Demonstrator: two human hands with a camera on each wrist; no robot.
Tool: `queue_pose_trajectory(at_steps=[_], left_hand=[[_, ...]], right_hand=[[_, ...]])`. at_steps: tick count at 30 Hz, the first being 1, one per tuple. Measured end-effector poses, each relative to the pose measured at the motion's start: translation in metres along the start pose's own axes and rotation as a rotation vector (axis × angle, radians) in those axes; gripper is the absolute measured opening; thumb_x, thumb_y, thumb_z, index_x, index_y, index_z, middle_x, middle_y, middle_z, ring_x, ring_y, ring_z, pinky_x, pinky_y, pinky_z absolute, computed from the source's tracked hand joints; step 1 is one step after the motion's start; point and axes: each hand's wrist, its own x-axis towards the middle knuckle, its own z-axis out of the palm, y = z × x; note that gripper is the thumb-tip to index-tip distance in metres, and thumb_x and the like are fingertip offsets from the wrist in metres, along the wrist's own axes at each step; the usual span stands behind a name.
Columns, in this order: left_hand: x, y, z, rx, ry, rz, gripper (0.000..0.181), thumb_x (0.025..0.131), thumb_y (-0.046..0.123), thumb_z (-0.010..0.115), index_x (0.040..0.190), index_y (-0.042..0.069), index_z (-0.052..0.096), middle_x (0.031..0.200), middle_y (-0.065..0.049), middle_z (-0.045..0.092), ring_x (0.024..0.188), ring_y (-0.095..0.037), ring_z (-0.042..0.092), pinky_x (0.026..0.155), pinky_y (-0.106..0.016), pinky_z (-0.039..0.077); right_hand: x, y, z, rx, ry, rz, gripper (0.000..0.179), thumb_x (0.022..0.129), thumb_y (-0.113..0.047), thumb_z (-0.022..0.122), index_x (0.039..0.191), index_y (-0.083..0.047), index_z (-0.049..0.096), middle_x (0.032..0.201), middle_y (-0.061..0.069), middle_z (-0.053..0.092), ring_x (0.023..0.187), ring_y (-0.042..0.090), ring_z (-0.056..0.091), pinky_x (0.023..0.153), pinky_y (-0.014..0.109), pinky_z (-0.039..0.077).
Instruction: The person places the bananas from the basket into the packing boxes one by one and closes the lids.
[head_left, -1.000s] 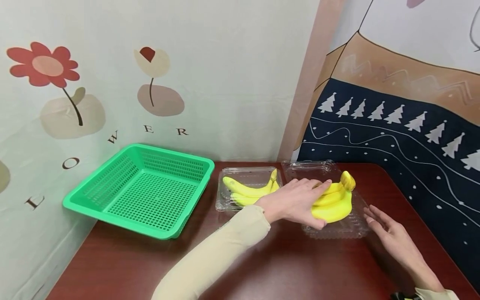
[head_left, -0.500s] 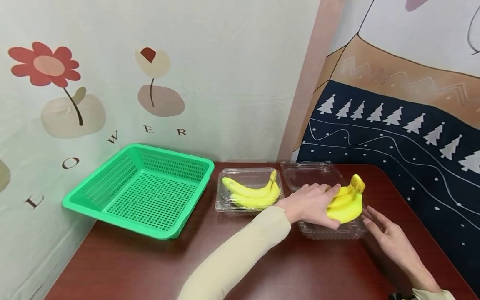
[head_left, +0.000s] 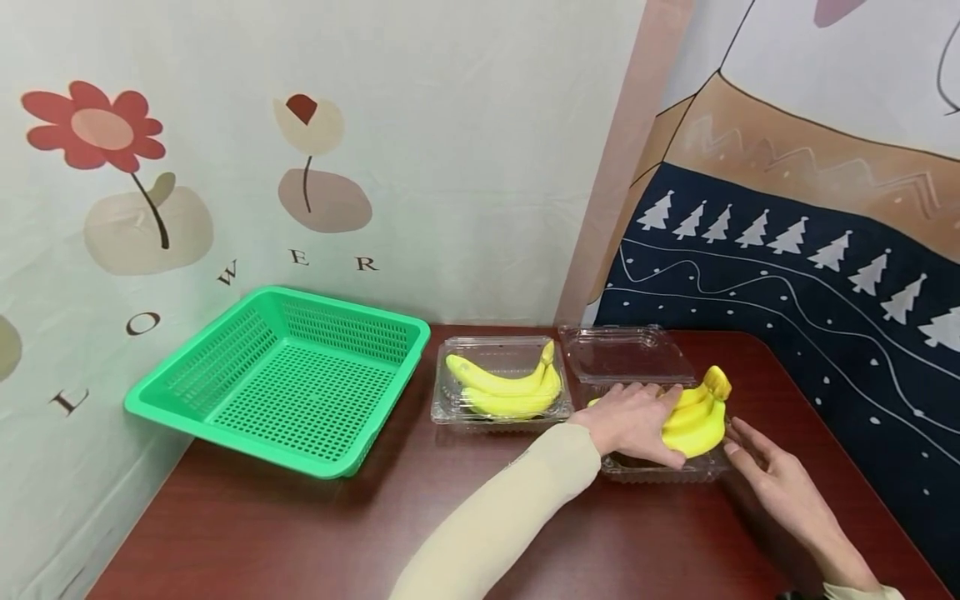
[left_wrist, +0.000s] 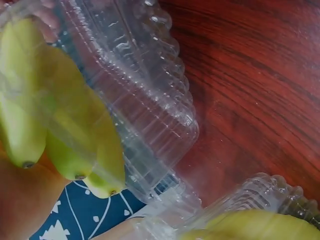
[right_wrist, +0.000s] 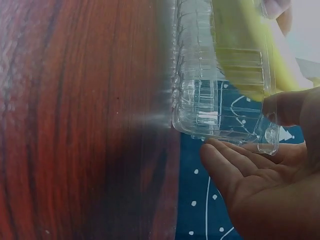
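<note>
My left hand [head_left: 633,423] holds a bunch of yellow bananas [head_left: 695,427] from above, with the stem end pointing right. The bunch sits low over the base of a clear plastic clamshell box [head_left: 660,475]; whether it touches the bottom is hard to tell. That box's lid [head_left: 628,354] lies folded back behind it. At the right end, my right hand [head_left: 783,483] holds the box's corner, thumb at the rim and fingers [right_wrist: 225,165] under the side in the right wrist view. Through clear plastic, the left wrist view shows the banana tips [left_wrist: 65,115].
A second clear box [head_left: 444,410] stands to the left with another banana bunch [head_left: 510,393] inside, its lid down. Farther left is a green perforated basket [head_left: 375,446]. All stand on a dark red wooden table [head_left: 480,517] against a printed backdrop [head_left: 480,167].
My left hand has moved right and lowered the banana bunch into the box base. The right hand stays at the box's right end, nearly unmoved.
</note>
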Motion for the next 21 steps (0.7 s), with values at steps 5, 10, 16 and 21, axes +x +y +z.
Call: queue_pose_trajectory(at_steps=[5,10,16,21], left_hand=[[0.004,-0.001,0.005,0.009,-0.015,-0.019,0.1,0.082,0.073,0.065,0.164,0.029,0.03,0.145,0.012,0.051,0.118,-0.009,0.051,0.103,-0.029,0.043],[0.005,-0.004,0.011,-0.025,-0.029,-0.036,0.097,0.082,0.071,0.066,0.163,0.029,0.033,0.141,0.012,0.054,0.112,-0.008,0.053,0.1,-0.029,0.045],[0.007,-0.008,0.02,-0.08,-0.057,-0.002,0.095,0.083,0.065,0.069,0.162,0.024,0.036,0.124,0.011,0.058,0.097,-0.006,0.051,0.085,-0.023,0.045],[0.009,-0.009,0.023,-0.044,-0.057,0.014,0.096,0.082,0.063,0.071,0.162,0.024,0.036,0.13,0.011,0.058,0.101,-0.006,0.053,0.086,-0.022,0.046]], right_hand=[[-0.001,0.002,0.002,0.004,0.012,-0.026,0.073,0.11,-0.041,0.047,0.156,0.013,0.028,0.152,0.031,0.045,0.135,0.05,0.046,0.079,-0.002,0.033],[-0.001,0.001,0.006,0.029,0.043,-0.068,0.069,0.11,-0.035,0.051,0.154,0.014,0.032,0.149,0.03,0.05,0.128,0.004,0.053,0.081,-0.003,0.035],[-0.002,0.0,0.01,0.086,0.056,-0.107,0.065,0.109,-0.027,0.054,0.152,0.018,0.033,0.146,0.034,0.051,0.111,-0.026,0.039,0.082,-0.002,0.039],[-0.002,0.001,0.01,0.093,0.049,-0.094,0.066,0.109,-0.028,0.054,0.152,0.018,0.032,0.146,0.034,0.05,0.111,-0.024,0.04,0.082,-0.001,0.04]])
